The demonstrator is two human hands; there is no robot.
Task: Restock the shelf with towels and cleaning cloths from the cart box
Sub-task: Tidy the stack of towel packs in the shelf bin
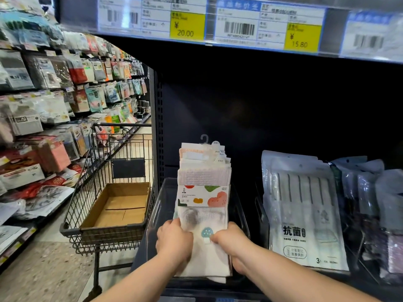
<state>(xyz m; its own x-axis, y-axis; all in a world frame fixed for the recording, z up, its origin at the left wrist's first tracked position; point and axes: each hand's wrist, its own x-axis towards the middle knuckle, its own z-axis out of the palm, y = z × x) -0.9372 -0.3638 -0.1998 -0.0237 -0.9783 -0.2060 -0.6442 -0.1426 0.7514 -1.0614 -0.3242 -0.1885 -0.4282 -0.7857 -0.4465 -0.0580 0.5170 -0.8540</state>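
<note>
Several cloths (196,151) behind front pk (202,196)

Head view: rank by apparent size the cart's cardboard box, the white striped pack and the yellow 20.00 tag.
1. white striped pack, nearer the camera
2. cardboard box
3. yellow 20.00 tag

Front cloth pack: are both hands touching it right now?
Touching. Head view shows the left hand and right hand pinching the front cloth pack at its lower sides.
</note>
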